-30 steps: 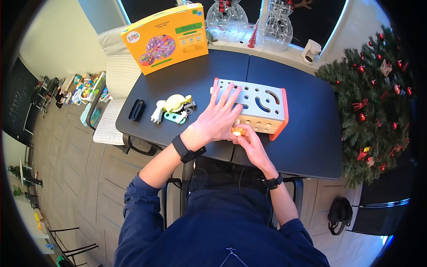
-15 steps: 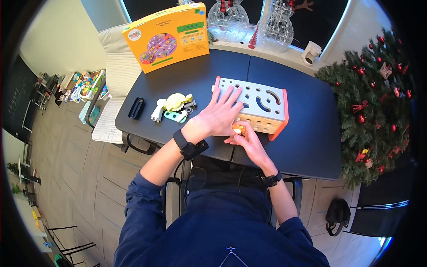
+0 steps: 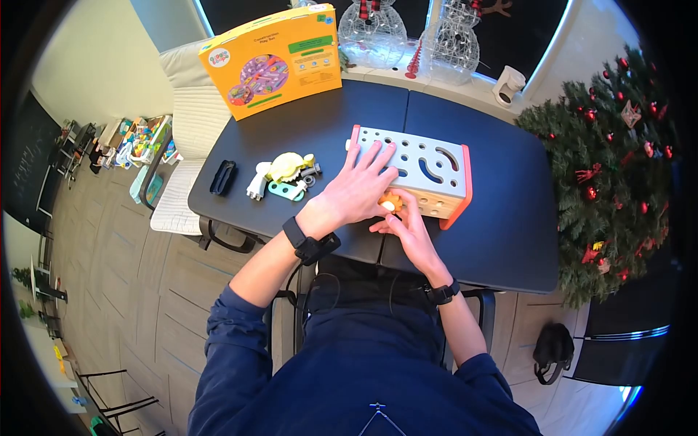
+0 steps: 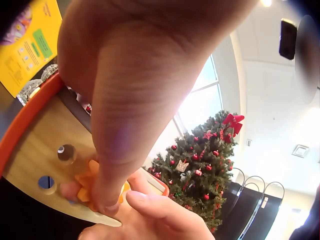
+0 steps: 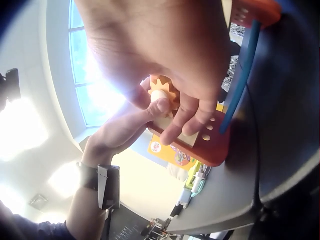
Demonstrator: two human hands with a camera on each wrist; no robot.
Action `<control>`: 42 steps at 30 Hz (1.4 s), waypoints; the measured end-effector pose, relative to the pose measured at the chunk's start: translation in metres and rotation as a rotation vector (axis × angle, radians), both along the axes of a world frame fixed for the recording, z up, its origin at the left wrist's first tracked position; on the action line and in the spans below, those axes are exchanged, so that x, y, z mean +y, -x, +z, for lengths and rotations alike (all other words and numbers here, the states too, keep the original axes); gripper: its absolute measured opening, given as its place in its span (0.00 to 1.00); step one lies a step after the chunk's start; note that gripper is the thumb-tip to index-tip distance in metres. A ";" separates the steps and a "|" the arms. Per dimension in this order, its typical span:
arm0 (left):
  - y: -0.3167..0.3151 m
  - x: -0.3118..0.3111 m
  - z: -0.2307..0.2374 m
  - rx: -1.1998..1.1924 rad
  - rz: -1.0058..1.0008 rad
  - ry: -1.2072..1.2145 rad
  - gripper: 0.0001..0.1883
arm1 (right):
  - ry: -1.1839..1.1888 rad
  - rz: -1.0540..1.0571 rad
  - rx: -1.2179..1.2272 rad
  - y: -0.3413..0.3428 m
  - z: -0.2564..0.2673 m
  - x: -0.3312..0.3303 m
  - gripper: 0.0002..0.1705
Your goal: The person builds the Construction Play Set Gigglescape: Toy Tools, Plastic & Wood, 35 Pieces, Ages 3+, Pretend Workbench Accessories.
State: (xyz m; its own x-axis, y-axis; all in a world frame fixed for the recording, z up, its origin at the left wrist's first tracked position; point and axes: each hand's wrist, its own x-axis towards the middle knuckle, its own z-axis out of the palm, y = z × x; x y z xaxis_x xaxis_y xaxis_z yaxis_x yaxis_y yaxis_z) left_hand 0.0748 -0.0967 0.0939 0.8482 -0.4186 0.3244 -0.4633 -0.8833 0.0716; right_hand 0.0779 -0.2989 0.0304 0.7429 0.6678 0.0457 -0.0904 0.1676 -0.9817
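Note:
A toy workbench box (image 3: 414, 152) with a grey, hole-filled top, wooden sides and red ends stands on the table. My left hand (image 3: 355, 192) lies over its left part, fingers spread on the top. The left thumb (image 4: 112, 175) reaches down onto an orange gear (image 4: 90, 181) at the box's wooden side. From the near side, my right hand (image 3: 413, 236) pinches that gear between thumb and fingers. A pale round piece (image 5: 159, 95) shows at the gear's centre. In the right wrist view, the left thumb tip presses against this piece.
Left of the box lies a pile of toy parts, including a yellow piece (image 3: 286, 167) and a teal strip (image 3: 287, 191). A black tray (image 3: 224, 179) sits by the table's left edge. Behind stands a yellow carton (image 3: 305, 69); a decorated tree (image 3: 603, 189) is at the right.
The orange gear has shifted slightly up toward the box's side and turned to show more of its face. My right fingers moved with it; the left hand stays on the box.

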 end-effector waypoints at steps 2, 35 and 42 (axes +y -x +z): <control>0.002 -0.001 0.003 -0.010 0.003 -0.016 0.36 | 0.012 -0.015 -0.009 0.000 -0.003 -0.002 0.31; 0.005 -0.003 0.012 -0.039 0.042 -0.091 0.32 | 0.163 0.000 -0.036 0.002 -0.030 -0.008 0.26; 0.003 -0.004 0.000 -0.043 0.064 -0.061 0.31 | 0.385 0.153 -0.043 0.007 -0.028 -0.010 0.21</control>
State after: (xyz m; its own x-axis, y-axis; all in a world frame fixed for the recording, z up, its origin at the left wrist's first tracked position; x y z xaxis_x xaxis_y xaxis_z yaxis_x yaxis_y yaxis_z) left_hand 0.0720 -0.1010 0.0941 0.8595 -0.3844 0.3368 -0.4076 -0.9132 -0.0020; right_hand 0.0708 -0.3086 0.0026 0.6369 0.7445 -0.2003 -0.0431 -0.2250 -0.9734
